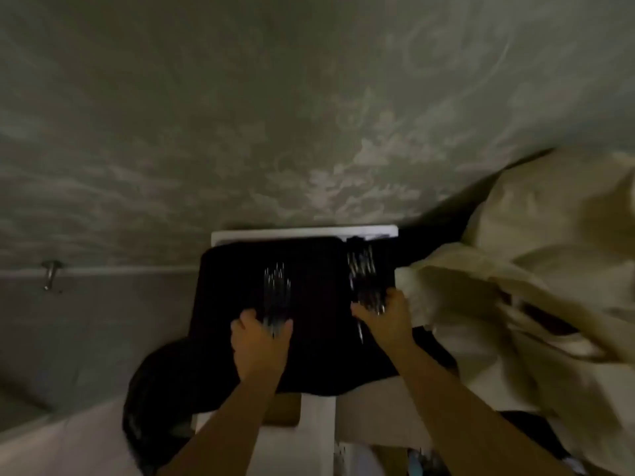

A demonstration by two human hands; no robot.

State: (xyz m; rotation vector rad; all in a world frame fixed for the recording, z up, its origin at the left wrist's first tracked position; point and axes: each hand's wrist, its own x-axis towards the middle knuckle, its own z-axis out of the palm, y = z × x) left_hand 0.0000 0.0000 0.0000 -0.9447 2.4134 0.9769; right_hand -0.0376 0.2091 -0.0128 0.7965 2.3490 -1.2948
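Head view: black garment (309, 269) lies on the white table (302, 231), at 12 o'clock from both hands. Left hand (261, 341) and right hand (385, 317) each grip its near portion (glittery strips, blurred). Long axis appears to run 9 to 3 o'clock, and the right hand reaches farther in.

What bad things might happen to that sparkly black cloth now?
1. The black cloth seems to droop past the white surface at the lower left, so a tug from the left hand or right hand might slide it off.
2. The beige cloth crowds the right hand and might get dragged along.
3. The sparkly patches by both hands might snag.
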